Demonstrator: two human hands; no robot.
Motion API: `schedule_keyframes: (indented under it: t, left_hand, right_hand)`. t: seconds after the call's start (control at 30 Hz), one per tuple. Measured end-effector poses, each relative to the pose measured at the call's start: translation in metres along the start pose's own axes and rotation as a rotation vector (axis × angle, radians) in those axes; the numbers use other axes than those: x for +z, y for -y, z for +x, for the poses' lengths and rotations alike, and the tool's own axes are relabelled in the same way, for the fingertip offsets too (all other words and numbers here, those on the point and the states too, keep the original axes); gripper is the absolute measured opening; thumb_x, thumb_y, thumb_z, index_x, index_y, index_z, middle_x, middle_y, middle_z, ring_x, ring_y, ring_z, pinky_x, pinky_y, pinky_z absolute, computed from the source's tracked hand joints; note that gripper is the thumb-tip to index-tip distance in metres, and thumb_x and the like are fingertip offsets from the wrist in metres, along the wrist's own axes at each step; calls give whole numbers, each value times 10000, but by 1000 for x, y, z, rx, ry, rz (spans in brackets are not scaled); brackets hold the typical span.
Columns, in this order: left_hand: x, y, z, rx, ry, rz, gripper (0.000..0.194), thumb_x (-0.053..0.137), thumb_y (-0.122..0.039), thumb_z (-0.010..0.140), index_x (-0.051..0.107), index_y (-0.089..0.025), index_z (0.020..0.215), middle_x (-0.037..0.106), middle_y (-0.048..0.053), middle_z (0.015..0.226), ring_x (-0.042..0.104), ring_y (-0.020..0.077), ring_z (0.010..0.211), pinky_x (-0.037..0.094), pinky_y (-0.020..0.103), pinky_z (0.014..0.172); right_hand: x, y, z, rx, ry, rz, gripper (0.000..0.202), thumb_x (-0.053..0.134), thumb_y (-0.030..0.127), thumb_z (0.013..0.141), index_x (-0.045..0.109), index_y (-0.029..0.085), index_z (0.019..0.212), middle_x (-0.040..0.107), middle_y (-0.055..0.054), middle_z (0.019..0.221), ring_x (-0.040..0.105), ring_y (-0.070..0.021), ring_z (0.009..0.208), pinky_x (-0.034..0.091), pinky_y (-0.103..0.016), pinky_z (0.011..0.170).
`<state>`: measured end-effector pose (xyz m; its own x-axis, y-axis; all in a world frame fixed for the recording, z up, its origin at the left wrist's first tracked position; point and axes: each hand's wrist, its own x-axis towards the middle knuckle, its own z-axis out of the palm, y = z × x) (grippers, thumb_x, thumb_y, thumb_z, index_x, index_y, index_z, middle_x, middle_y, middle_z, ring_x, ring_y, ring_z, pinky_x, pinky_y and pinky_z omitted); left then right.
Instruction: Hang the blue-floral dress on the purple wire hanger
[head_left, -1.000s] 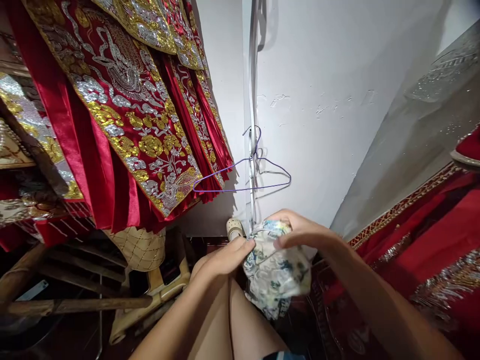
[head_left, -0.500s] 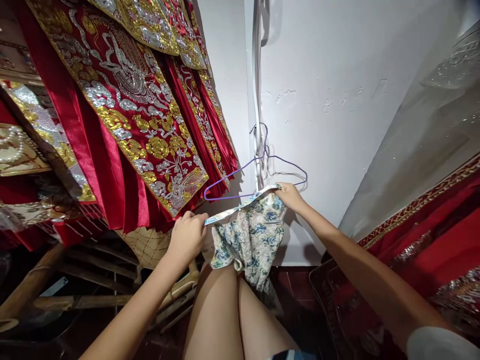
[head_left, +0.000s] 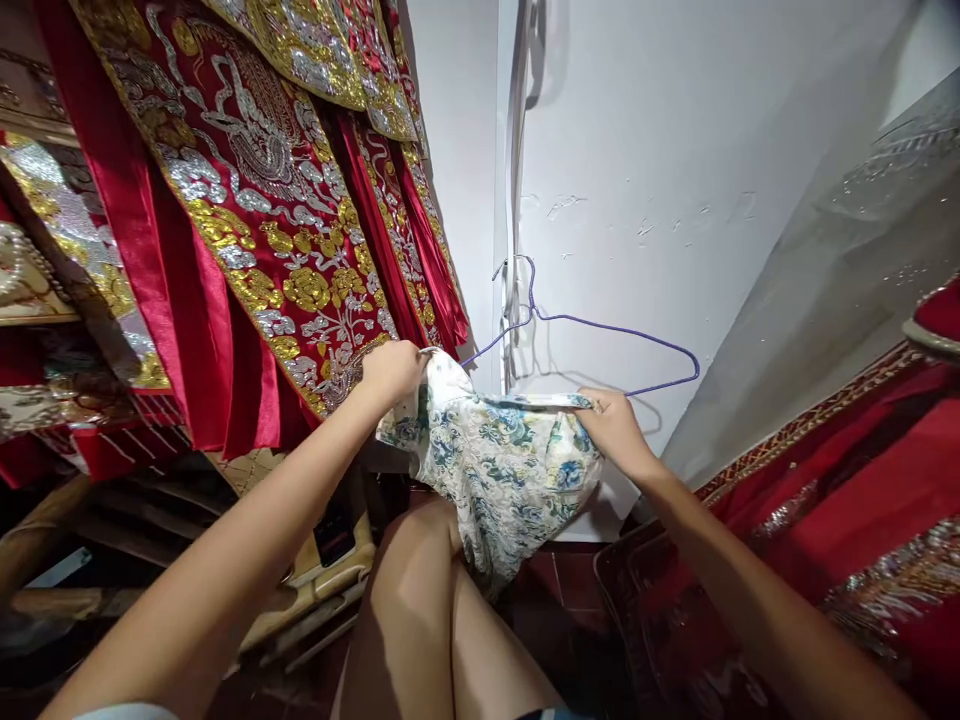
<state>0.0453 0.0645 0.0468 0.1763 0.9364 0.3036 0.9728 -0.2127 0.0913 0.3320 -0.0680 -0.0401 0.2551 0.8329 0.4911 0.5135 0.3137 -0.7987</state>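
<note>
Floral garment (head_left: 517, 470) pinched along its top edge, up against the purple hanger (head_left: 645, 335).
Left hand (head_left: 394, 372) and right hand (head_left: 611, 425) both gripping cloth. Hanger's left end hidden, can't tell if it's inside; I'd check that before stretching toward the bare right end.

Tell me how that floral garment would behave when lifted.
The floral garment would probably flop: its lower part hangs in loose folds. It's likely light, as the left hand and right hand hold only its top edge.
</note>
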Motion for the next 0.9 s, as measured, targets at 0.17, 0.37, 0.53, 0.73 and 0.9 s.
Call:
schedule_keyframes:
  t: [0.17, 0.37, 0.53, 0.73, 0.9]
  left_hand:
    - [14, 6, 8, 98, 249, 22, 247, 639, -367, 784, 677, -176, 632, 704, 142, 700, 691, 300, 818, 506, 337, 781]
    - [27, 23, 1, 112, 213, -236, 277, 478, -108, 750, 745, -152, 691, 721, 97, 659, 666, 219, 665, 490, 274, 704]
    - [24, -9, 8, 145, -142, -616, 383, 469, -103, 772, 770, -110, 1008, 766, 109, 1052, 683, 229, 956, 491, 270, 872]
    - [22, -40, -6, 504, -72, -717, 411, 378, -177, 891, 701, -143, 1142, 729, 69, 1127, 655, 202, 982, 473, 279, 885]
    - [13, -25, -7, 551, -91, -558, 375, 366, -199, 905, 669, -150, 1121, 718, 59, 996, 629, 197, 852, 453, 281, 816]
  right_hand:
    - [-6, -1, -3, -8, -98, -139, 173, 481, 261, 739, 427, 202, 586, 325, 39, 569, 325, -115, 578, 233, -245, 523]
    - [2, 3, -8, -2, -88, -145, 171, 470, 255, 747, 412, 203, 595, 321, 39, 573, 320, -113, 576, 227, -243, 512]
    - [13, 4, -15, -13, -57, -119, 163, 472, 246, 742, 413, 204, 597, 309, 40, 569, 320, -112, 571, 237, -239, 510]
    - [13, 5, -24, -15, 38, -76, 113, 476, 164, 690, 587, 185, 693, 472, 25, 598, 403, -118, 558, 293, -228, 492]
    - [-19, -2, -20, 19, -280, 22, 856, 563, 145, 685, 385, 216, 1519, 701, -36, 829, 550, -154, 568, 395, -241, 486]
